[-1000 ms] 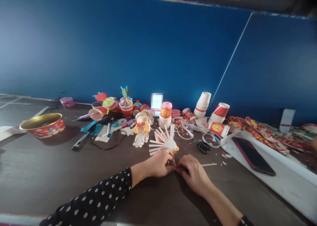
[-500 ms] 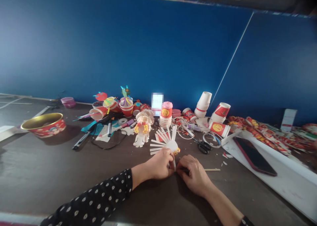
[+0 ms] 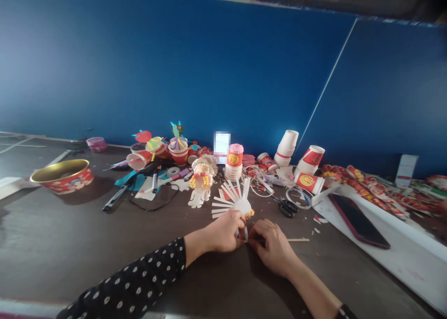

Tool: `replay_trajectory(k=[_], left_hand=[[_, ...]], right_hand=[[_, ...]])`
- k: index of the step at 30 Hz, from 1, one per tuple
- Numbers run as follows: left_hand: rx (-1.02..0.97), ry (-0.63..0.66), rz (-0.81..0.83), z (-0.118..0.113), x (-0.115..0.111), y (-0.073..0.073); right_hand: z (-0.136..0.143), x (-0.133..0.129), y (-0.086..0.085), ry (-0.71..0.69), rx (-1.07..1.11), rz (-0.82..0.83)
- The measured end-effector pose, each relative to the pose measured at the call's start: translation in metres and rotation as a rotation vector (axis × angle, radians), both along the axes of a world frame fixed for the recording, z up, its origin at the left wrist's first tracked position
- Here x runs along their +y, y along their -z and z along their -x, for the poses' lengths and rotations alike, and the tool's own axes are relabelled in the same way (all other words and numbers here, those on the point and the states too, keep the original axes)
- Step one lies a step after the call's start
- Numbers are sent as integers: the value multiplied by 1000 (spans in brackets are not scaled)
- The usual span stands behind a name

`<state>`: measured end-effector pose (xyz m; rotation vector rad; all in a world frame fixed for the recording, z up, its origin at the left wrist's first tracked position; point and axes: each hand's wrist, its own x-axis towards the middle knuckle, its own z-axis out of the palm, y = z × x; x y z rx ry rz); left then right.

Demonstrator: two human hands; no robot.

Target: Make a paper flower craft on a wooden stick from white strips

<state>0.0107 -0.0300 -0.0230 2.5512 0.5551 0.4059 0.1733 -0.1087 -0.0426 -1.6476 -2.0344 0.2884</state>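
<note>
A white paper cup cut into strips (image 3: 241, 205) lies fanned out flat on the dark table, a small yellow piece at its right edge. My left hand (image 3: 226, 229) pinches the near side of it, fingers closed on a strip that points toward me. Just to the right, my right hand (image 3: 274, 247) is closed, its fingertips at the end of that strip. A thin pale stick (image 3: 299, 240) passes under these fingers and sticks out to the right; its near end is mostly hidden.
Behind the fan stand a cut white paper figure (image 3: 201, 181) and a stack of cups (image 3: 234, 163). Black scissors (image 3: 288, 209) lie to the right, near a phone (image 3: 359, 221) in a white tray (image 3: 415, 268). At the left is a red bowl (image 3: 66, 183).
Both hands stay almost in place. The stick has shifted very slightly to the left along with my right fingers.
</note>
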Motion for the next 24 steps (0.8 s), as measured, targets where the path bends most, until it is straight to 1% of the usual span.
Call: replay_trajectory(k=[3, 8, 12, 15, 20, 24], left_hand=[[-12, -21, 15, -1, 0, 1], [-21, -113, 26, -3, -1, 4], [-12, -155, 39, -6, -3, 6], [-15, -181, 59, -7, -2, 8], [-33, -164, 53, -7, -1, 11], [-25, -172, 49, -6, -2, 9]], right_hand=[[1, 0, -1, 21, -13, 14], [2, 2, -3, 34, 2, 44], [1, 3, -2, 40, 24, 45], [-1, 2, 0, 17, 49, 20], [-3, -1, 4, -63, 73, -82], [-3, -4, 6, -68, 41, -112]])
